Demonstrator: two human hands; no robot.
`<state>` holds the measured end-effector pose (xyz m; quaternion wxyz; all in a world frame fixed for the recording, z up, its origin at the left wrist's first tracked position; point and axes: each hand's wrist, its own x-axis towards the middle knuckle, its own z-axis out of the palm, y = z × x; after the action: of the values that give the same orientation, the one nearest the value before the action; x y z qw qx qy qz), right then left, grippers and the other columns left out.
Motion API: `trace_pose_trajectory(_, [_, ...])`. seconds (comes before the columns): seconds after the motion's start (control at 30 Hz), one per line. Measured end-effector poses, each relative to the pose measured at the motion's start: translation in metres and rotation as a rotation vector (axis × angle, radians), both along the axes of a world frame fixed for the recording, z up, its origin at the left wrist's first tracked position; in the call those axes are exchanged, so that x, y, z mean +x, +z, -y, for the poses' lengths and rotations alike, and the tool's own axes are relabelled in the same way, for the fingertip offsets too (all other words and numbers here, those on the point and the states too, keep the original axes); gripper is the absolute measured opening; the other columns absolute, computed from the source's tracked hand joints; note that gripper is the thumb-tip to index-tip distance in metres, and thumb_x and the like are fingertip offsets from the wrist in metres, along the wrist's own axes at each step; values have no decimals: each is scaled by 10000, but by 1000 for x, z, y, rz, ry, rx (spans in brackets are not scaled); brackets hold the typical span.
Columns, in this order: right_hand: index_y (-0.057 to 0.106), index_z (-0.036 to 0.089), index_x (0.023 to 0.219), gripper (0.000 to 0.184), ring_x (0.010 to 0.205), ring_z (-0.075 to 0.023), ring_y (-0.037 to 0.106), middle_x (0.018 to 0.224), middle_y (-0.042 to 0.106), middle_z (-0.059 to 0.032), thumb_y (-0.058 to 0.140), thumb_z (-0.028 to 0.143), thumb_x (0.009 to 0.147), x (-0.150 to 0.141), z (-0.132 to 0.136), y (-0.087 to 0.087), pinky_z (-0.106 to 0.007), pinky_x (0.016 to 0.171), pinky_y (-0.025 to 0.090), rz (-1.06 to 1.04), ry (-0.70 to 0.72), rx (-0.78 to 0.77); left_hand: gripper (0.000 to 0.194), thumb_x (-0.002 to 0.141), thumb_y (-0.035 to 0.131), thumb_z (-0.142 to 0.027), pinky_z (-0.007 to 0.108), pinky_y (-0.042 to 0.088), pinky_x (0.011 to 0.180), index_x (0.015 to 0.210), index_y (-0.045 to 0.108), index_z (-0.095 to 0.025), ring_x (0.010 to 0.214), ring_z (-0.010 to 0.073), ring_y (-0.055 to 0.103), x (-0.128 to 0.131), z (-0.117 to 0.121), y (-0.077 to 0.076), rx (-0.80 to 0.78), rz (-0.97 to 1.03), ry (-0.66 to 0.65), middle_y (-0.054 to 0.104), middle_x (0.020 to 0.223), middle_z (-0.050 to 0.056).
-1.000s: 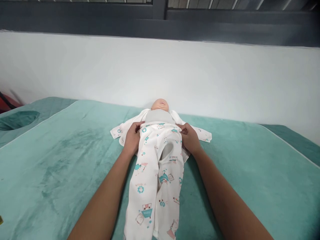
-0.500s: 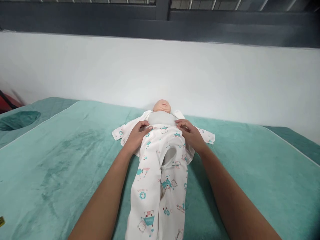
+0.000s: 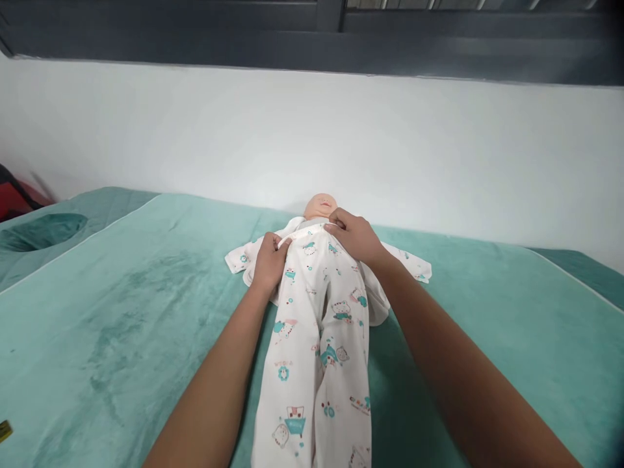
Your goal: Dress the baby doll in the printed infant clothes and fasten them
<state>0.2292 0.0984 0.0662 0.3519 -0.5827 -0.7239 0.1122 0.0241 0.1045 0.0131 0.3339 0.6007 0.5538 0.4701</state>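
Observation:
A baby doll (image 3: 320, 205) lies on its back with its head toward the wall. White baby pants (image 3: 312, 312) printed with teal and brown cartoons cover its lower body and most of its belly. Under the doll a matching white jacket (image 3: 408, 261) is spread, its sleeves out to both sides. My left hand (image 3: 271, 261) pinches the waistband at the left side. Near the doll's chest my right hand (image 3: 355, 235) grips the front of the waistband and holds it up. Only a thin strip of the grey-white torso shows above the waistband.
Teal plush cover (image 3: 146, 312) spreads under the doll, with a round hole (image 3: 43, 231) at the far left. A white wall (image 3: 219, 136) rises behind, below a dark window frame (image 3: 244, 32). Something red and black (image 3: 14, 195) stands at the left edge.
My right hand has moved up and inward, drawing the waistband higher over the belly. My left hand has closed on its side of the waistband. The opening at the crotch no longer shows.

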Motion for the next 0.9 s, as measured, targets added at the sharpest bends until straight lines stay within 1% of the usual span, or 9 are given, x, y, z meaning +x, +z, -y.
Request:
trace_pose_trajectory(0.1, [467, 229, 750, 178, 621, -141, 437, 647, 493, 45, 540, 363, 843, -8, -8, -3, -281, 618, 313, -48, -58, 19, 229, 852, 574, -297, 251, 332, 657, 725, 401, -219, 686, 141, 426, 0, -12, -4, -45, -32, 58, 430, 691, -47])
trace_pose_trajectory(0.2, [483, 226, 776, 156, 662, -141, 492, 705, 542, 43, 587, 340, 801, -9, -8, -17, -284, 656, 372, -269, -61, 28, 212, 816, 624, -287, 254, 357, 686, 741, 439, -213, 717, 146, 482, 3, -20, -6, -71, -26, 69, 491, 718, -40])
trace_pose_trajectory(0.3, [535, 221, 851, 171, 837, -165, 600, 882, 647, 1, 642, 330, 774, 0, -4, -38, -323, 806, 456, -573, 1, 63, 177, 782, 664, -274, 264, 394, 727, 823, 501, -218, 767, 157, 549, 8, -21, -8, -38, -5, 81, 575, 781, -24])
trace_pose_trajectory(0.4, [581, 214, 910, 213, 1013, -190, 613, 1054, 671, -48, 677, 323, 754, 10, 2, -53, -366, 948, 453, -726, 4, 109, 117, 804, 610, -201, 274, 430, 774, 887, 531, -226, 814, 159, 597, 13, -17, -9, 87, 9, 68, 630, 858, -4])
trace_pose_trajectory(0.53, [614, 207, 911, 195, 1016, -203, 610, 1071, 674, -60, 650, 330, 765, 13, 19, -56, -369, 950, 461, -706, -136, 126, 130, 823, 529, -145, 306, 459, 827, 918, 579, -218, 875, 177, 618, 12, -16, -11, 176, -54, -2, 659, 932, 24])
trace_pose_trajectory(0.67, [636, 200, 856, 187, 852, -191, 599, 894, 677, -37, 625, 368, 774, 16, 44, -54, -327, 815, 470, -548, -324, 90, 217, 815, 480, -105, 319, 474, 862, 929, 639, -200, 937, 188, 618, 8, -17, -13, 257, -135, -32, 647, 1010, 55])
trace_pose_trajectory(0.73, [632, 198, 805, 214, 768, -184, 578, 791, 662, -22, 599, 408, 788, 23, 53, -56, -316, 745, 456, -485, -323, 1, 223, 812, 484, -112, 313, 479, 871, 912, 667, -191, 950, 189, 620, 6, -15, -12, 275, -141, -41, 644, 1016, 62])
trace_pose_trajectory(0.8, [634, 196, 782, 254, 728, -180, 563, 751, 653, -15, 567, 440, 805, 31, 58, -59, -310, 711, 444, -458, -267, -105, 204, 822, 506, -154, 312, 479, 887, 905, 690, -184, 955, 194, 624, 4, -11, -9, 249, -122, -42, 657, 1001, 64])
trace_pose_trajectory(0.9, [644, 200, 825, 236, 766, -180, 573, 816, 667, -14, 579, 425, 793, 43, 59, -63, -299, 720, 449, -503, -148, -199, 216, 849, 515, -229, 324, 465, 928, 932, 710, -187, 985, 204, 625, 3, -5, -1, 168, -108, -60, 690, 1009, 60])
